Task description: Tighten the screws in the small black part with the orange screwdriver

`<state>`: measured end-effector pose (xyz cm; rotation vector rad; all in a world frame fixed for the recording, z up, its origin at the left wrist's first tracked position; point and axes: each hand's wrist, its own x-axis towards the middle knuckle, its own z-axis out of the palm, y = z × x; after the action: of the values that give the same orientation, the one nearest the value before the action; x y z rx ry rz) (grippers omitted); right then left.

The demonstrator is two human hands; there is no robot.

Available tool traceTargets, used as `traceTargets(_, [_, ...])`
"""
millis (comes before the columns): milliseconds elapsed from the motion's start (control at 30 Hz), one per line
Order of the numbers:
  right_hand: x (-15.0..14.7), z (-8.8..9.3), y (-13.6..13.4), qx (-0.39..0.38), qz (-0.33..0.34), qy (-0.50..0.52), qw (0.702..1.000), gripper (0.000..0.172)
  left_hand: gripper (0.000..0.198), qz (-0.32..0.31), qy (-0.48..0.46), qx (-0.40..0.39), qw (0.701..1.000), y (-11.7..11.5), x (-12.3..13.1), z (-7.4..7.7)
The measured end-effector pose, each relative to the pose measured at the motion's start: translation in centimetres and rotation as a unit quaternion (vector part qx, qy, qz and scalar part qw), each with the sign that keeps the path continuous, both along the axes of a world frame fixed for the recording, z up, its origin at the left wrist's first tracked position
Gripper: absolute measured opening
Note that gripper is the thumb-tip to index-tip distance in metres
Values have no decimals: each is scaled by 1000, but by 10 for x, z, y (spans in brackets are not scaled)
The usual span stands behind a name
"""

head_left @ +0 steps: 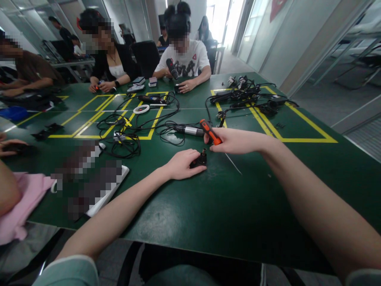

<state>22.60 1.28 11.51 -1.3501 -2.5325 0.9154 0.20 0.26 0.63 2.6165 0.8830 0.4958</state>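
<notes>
Left hand point(183, 163) curls round small black part point(203, 159) on worktop point(184, 216), right hand point(224, 140) clasps orange-handled screwdriver point(210, 132), shaft right of part and apart from it; work seems underway, done and remaining steps unclear.

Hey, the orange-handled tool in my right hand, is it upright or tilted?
Tilted: the orange-handled tool slants in your right hand, its thin metal shaft angling down toward the picture's right.

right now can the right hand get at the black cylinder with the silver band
Probably not without letting go first: the silver-banded cylinder lies close by, but the right hand is gripping an orange-handled tool.
</notes>
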Motion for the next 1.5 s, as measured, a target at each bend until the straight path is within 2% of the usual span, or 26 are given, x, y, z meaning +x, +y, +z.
traceTargets(200, [-10, -15, 0, -30, -29, -127, 991, 25, 33, -5, 9, -3, 1000, -1, 0, 4])
traceTargets(367, [-19, -29, -4, -145, -28, -169, 974, 27, 26, -16, 12, -7, 1000, 0, 1, 4])
traceTargets(467, [-16, -29, -4, -184, -18, -162, 969, 22, 25, -20, 11, -11, 1000, 0, 1, 4])
traceTargets(500, [-13, -28, -3, -175, -15, -154, 972, 23, 25, -20, 13, -12, 1000, 0, 1, 4])
traceTargets(600, [-5, -23, 3, -77, 5, -97, 992, 59, 26, -13, 17, -20, 1000, 0, 1, 5])
traceTargets(633, [-3, -22, 5, -40, 15, -70, 997, 65, 26, -11, 18, -24, 999, 0, 1, 4])
traceTargets(700, [-5, -21, 6, -11, 46, -32, 998, 59, 26, -7, 15, -31, 999, 1, 0, 4])
traceTargets(767, [-10, -22, 5, -19, 83, -25, 996, 43, 25, -10, 9, -34, 999, 1, -1, 3])
traceTargets(833, [-16, -23, 3, -23, 98, -31, 994, 33, 26, -15, 2, -35, 999, 1, -1, 3])
traceTargets(1100, [-20, -25, 1, -36, 91, 0, 995, 32, 28, -8, -12, -48, 999, 4, -3, 1])
traceTargets(1300, [-24, -26, -1, -18, 81, -4, 997, 31, 28, -6, -29, -61, 998, 5, -3, 0])
traceTargets(1500, [-13, -27, 6, -75, 86, 56, 992, 31, 26, 10, -35, -92, 995, 4, -2, 3])
